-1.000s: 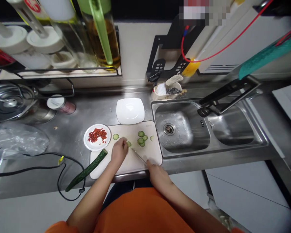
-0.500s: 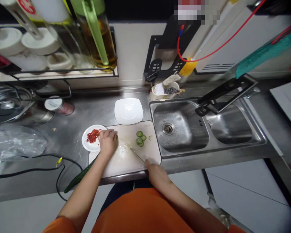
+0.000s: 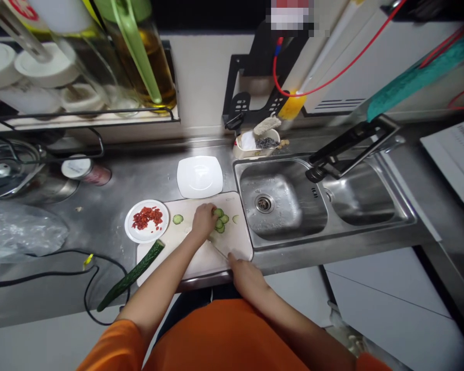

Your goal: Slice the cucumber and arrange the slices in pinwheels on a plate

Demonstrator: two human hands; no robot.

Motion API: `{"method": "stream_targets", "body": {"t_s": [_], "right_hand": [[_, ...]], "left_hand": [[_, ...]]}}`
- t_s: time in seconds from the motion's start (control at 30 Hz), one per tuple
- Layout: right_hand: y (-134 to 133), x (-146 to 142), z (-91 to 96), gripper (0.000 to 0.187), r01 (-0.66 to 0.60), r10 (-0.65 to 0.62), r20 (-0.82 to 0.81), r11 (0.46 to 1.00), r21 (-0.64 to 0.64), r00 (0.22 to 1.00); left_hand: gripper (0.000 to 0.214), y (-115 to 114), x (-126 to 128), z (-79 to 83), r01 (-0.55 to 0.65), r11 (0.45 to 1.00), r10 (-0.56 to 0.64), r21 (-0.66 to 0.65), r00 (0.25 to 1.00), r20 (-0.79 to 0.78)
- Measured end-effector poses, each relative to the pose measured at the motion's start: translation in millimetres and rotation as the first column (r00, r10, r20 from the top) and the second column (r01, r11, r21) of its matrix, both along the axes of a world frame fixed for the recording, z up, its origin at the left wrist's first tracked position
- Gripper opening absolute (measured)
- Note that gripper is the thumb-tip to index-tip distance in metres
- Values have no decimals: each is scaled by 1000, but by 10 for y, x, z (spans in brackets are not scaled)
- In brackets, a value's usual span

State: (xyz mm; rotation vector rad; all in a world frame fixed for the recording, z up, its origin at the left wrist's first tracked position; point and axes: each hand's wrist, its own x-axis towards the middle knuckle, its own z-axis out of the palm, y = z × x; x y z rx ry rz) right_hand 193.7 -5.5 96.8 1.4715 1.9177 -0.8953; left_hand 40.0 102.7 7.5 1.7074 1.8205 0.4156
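Observation:
My left hand [image 3: 204, 222] reaches across the cutting board [image 3: 193, 265], its fingers drawn together at the left edge of a small pile of cucumber slices [image 3: 221, 220]. The fingertips touch the nearest slice; their undersides are hidden. My right hand [image 3: 250, 277] is closed around a knife [image 3: 218, 251] low over the board's front right, the blade pointing left and away from me. One single cucumber slice [image 3: 178, 219] lies flat at the board's left. The uncut cucumber [image 3: 133, 274] rests slantwise over the board's left corner and the counter edge.
A white plate [image 3: 160, 207] of chopped red pieces [image 3: 144, 218] sits at the board's left corner. Behind the board stands a square white dish [image 3: 199, 175]. The sink [image 3: 290, 226] is on the right, under a black faucet [image 3: 332, 154]. A black cable [image 3: 62, 251] runs along the left.
My left hand has moved right from the board's left side to the slice pile, uncovering a single slice and the cucumber's cut end. My right hand still holds the knife; the view shifted slightly.

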Motion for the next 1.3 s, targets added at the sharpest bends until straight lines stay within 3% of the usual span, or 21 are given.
{"method": "stream_targets", "body": {"t_s": [0.13, 0.27, 0.43, 0.5, 0.6, 0.7, 0.97, 1.3], "right_hand": [[8, 6, -5, 44, -9, 9, 9, 1000, -2, 1000], [21, 32, -26, 46, -27, 27, 0, 1000, -15, 1000], [49, 68, -29, 51, -26, 25, -19, 999, -28, 999], [77, 72, -7, 50, -15, 15, -15, 999, -30, 1000], [125, 65, 31, 47, -11, 12, 7, 1000, -28, 1000], [148, 37, 47, 43, -31, 31, 15, 999, -12, 999], [131, -174, -12, 43, -104, 105, -9, 994, 32, 994], [173, -265, -33, 39, -112, 113, -9, 991, 76, 994]], "left_hand": [[9, -39, -38, 89, -75, 995, 83, -63, 987, 140], [13, -164, -281, 153, -150, 984, 166, -93, 966, 196], [18, -458, -626, 81, -111, 990, 125, -83, 975, 184], [20, -570, -665, 15, -69, 998, 70, -13, 981, 181], [23, -717, -642, -80, -34, 987, 14, 160, 993, 120], [29, -859, -588, -153, -79, 963, 76, 258, 997, 19], [26, -1024, -469, -274, -202, 935, 207, 291, 978, 13], [25, -1011, -456, -253, -228, 926, 219, 301, 974, 64]]}}
